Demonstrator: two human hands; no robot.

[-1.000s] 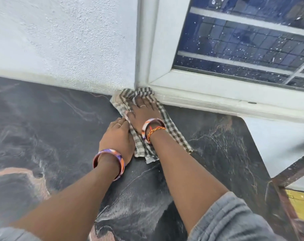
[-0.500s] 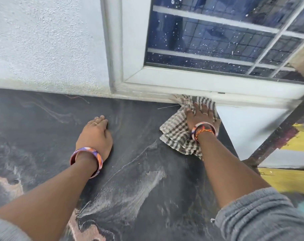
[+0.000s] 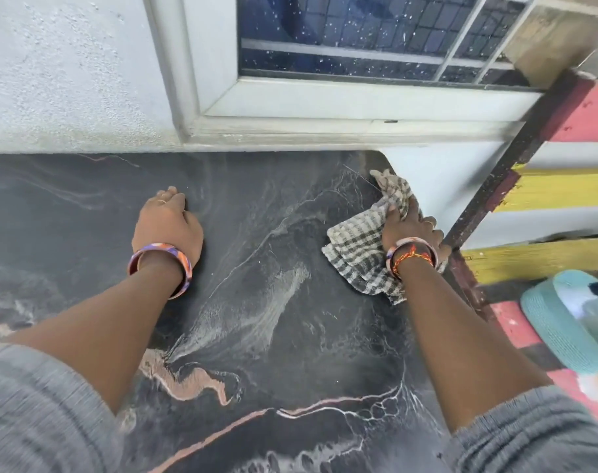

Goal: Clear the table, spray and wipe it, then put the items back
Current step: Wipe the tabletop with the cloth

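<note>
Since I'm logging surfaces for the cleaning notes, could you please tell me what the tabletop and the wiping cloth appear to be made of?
The tabletop looks like polished dark stone or a marble-effect laminate: black with white and pinkish veins and a slight sheen. Which one is unclear. The checked cloth looks like soft woven cotton, grey-and-cream, crumpling in folds under the right hand.

One desk (image 3: 256, 302), dark marbled, is seen. One checked cloth (image 3: 355, 254) is counted at the desk's far right edge. Two hands are counted on the desk: left hand (image 3: 166, 227) and right hand (image 3: 408, 228). Two bangles: one (image 3: 161, 264) per wrist, other (image 3: 412, 252). One thread band (image 3: 410, 259) on right wrist. One window (image 3: 359, 39) behind desk. One teal mat (image 3: 550, 322) right of desk.
</note>
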